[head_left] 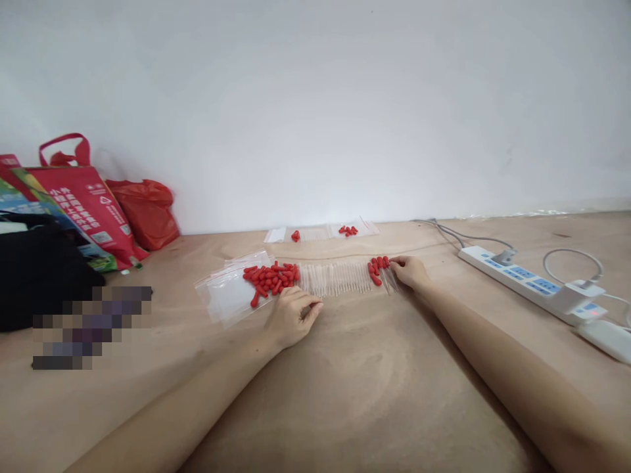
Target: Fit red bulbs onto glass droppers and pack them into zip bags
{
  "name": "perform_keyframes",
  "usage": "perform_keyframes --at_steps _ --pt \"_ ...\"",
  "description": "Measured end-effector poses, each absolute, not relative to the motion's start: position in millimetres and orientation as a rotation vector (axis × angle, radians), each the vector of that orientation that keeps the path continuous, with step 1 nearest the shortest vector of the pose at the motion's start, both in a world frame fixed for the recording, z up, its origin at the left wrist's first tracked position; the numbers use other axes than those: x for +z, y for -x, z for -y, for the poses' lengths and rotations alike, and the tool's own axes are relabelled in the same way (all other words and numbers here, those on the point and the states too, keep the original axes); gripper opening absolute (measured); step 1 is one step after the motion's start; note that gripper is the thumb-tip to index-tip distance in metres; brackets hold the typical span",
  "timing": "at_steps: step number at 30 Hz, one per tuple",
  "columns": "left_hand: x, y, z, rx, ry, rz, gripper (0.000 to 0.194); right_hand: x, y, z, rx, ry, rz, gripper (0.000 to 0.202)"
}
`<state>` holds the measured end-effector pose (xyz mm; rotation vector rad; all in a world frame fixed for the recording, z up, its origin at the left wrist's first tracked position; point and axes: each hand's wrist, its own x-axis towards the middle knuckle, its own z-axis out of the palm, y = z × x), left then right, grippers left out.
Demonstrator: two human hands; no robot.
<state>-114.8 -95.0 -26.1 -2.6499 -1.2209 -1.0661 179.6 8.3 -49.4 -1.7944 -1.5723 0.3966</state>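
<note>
Red rubber bulbs lie in a heap on clear zip bags, left of a row of thin clear tubes. My left hand rests in front of the heap, thumb and forefinger curled together; whether anything is between them is hidden. At the row's right end, several red-bulbed droppers lie side by side with thin clear stems. My right hand is beside them, its thumb and fingertips pinched at the rightmost dropper; the exact grip is too small to make out.
Behind, near the wall, lies another clear bag with a few red bulbs. A white power strip with plugs and cables runs along the right. A red shopping bag, a red plastic bag and a black bag stand left.
</note>
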Motion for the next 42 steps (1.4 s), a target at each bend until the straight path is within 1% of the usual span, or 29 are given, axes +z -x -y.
perform_keyframes --at_steps 7,14,16,18,20,23,26,31,36,39,42 --pt "-25 114 95 -1.047 2.649 1.235 0.014 -51 -181 -10 0.353 1.811 1.593 0.032" --pt "-25 113 95 -1.040 2.646 1.245 0.013 -45 -178 -3 0.307 1.753 1.525 0.031" --pt "-25 113 95 -1.041 2.649 1.248 0.013 -41 -176 1 0.308 1.616 1.639 0.031" --pt "-25 113 95 -1.045 2.649 1.249 0.013 -37 -175 5 0.293 1.443 1.864 0.031" --pt "-25 113 95 -1.050 2.647 1.247 0.013 -33 -175 8 0.224 1.344 2.047 0.032" --pt "-25 114 95 -1.048 2.646 1.247 0.013 -31 -175 11 0.087 1.355 2.152 0.035" --pt "-26 114 94 -1.048 2.647 1.241 0.014 -31 -176 11 0.041 1.368 2.196 0.035" --pt "-26 115 96 -1.086 2.610 1.240 0.014 -35 -177 6 0.141 1.356 2.201 0.028" --pt "-22 116 96 -1.072 2.437 1.346 0.012 -34 -175 10 0.325 1.440 1.977 0.028" --pt "-16 113 87 -0.951 2.342 1.452 0.009 -29 -163 30 0.358 1.340 1.981 0.024" --pt "-7 102 71 -0.817 2.277 1.575 0.007 -23 -147 60 0.318 1.118 2.184 0.015"
